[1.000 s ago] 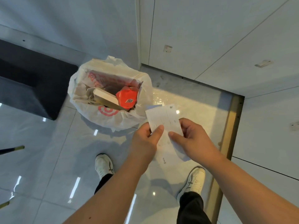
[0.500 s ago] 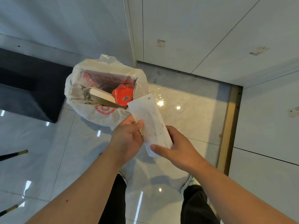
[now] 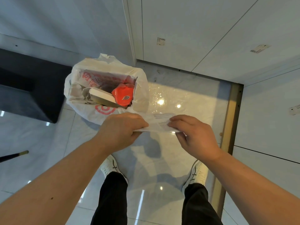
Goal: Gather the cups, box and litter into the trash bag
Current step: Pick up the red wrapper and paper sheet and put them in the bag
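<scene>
Since a moment ago, both hands are turning the receipt [image 3: 159, 124] from upright to flat, long axis running sideways. Left hand [image 3: 121, 129] is pinching its left end, right hand [image 3: 194, 133] its right; the trash bag [image 3: 90, 114] is standing just beyond the left fingers [image 3: 139, 120], nearer that hand.

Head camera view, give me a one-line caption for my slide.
Both hands, left hand and right hand, hold a paper receipt flat beside an open trash bag on the floor.
</scene>
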